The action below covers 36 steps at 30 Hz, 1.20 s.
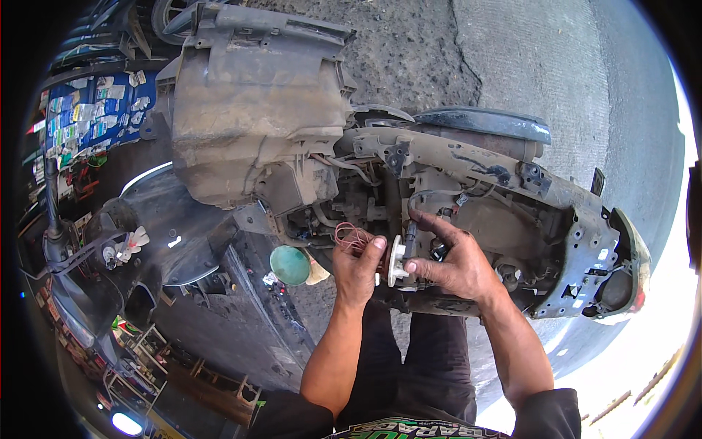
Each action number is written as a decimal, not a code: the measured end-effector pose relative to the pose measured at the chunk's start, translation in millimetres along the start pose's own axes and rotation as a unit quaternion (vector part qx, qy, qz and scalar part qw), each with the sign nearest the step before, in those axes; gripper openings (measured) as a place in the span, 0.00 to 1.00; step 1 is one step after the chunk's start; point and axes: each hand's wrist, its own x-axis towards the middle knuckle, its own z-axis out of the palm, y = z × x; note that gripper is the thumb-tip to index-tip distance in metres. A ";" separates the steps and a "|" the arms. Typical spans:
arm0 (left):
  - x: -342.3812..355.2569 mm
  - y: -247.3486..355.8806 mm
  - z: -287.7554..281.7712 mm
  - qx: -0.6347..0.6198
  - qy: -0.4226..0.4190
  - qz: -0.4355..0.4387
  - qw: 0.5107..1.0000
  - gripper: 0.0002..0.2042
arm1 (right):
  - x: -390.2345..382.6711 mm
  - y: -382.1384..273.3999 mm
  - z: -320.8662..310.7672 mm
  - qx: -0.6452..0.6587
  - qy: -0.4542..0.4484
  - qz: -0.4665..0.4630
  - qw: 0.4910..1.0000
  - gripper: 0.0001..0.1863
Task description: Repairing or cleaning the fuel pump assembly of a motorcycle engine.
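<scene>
My left hand (357, 274) is closed around a bundle of thin reddish wires (349, 235), beside a white round flanged part (396, 263). My right hand (462, 265) grips that white part, thumb against its face and fingers around the dark fitting and hose (412, 238) on its upper side. Both hands are over the exposed frame (468, 157) of a partly dismantled scooter, with bare metal brackets (585, 249) to the right. Above left sits a large dusty black plastic housing (256, 102). The far end of the white part is partly hidden by my hands.
A dark scooter body with handlebar and small fan (131, 245) stands at the left, near a blue board (91, 117) with packages. A green round container (289, 265) sits below the housing. A wheel (172, 18) is at upper left, shelving (139, 351) at lower left, pavement (526, 73) beyond the frame.
</scene>
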 end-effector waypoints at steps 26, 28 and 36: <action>-14.1 -18.5 -1.3 -0.223 -0.005 -0.145 0.964 0.12 | -31.4 38.3 -6.7 0.295 0.130 0.220 0.920 0.05; -14.2 -13.3 -3.5 -0.189 -0.012 -0.145 0.971 0.13 | -34.2 43.9 5.1 0.354 0.058 0.216 0.908 0.08; -26.8 8.1 -3.3 -0.093 -0.014 -0.054 0.994 0.12 | -35.6 16.8 60.1 0.235 0.083 0.047 0.967 0.63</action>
